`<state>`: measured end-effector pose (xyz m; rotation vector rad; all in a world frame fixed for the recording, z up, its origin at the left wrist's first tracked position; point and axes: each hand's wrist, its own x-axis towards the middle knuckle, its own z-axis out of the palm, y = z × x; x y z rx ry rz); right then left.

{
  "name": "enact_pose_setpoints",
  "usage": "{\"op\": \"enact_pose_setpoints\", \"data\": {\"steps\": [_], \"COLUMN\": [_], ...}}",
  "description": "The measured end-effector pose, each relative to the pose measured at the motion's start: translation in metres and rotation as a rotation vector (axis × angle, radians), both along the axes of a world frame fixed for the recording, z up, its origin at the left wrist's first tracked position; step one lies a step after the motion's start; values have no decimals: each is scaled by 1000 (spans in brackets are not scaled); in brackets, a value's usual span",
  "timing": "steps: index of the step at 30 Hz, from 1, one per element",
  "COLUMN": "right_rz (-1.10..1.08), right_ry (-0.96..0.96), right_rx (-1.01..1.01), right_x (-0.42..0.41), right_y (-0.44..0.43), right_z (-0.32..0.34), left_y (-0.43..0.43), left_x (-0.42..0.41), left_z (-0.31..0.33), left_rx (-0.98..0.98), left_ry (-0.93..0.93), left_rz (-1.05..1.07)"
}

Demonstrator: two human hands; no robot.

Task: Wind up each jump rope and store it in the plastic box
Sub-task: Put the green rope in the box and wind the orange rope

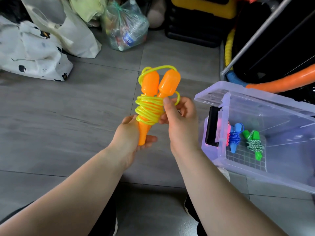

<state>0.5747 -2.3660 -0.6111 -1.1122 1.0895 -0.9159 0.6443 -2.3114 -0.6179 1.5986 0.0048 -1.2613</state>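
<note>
Hands clamp jump rope (150, 103); left hand (130, 135) at tapered tips, right hand (180, 124) pinching cord; bulbs point away

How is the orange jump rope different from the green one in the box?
The orange jump rope has orange handles and a yellow cord; the green jump rope has green handles and a green-and-white braided cord. The orange one is held by the left hand and right hand; the green one lies in the plastic box. Both have cords wound round their handles.
</note>
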Motion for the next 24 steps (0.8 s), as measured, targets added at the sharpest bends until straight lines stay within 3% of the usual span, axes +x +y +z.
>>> {"op": "enact_pose_setpoints", "data": {"steps": [3,9,14,21,24], "right_rz": [-12,-43,65,142,272], "right_ry": [16,34,184,219,162], "right_rx": [-10,-17,-178,-482,-441], "right_x": [-2,-7,-7,-15,-22], "right_y": [-1,-3,2,-3,-6], "right_z": [1,4,0,1,6], "left_y": [1,-1,5,3,3], "left_x": [-1,6,10,22,24], "left_z": [-1,9,6,7,9], "left_rx": [-71,-389,-355,-410,-438], "left_ry": [-196,-43,-165,208,297], "left_rz": [-50,-107,-263,-82,-63]}}
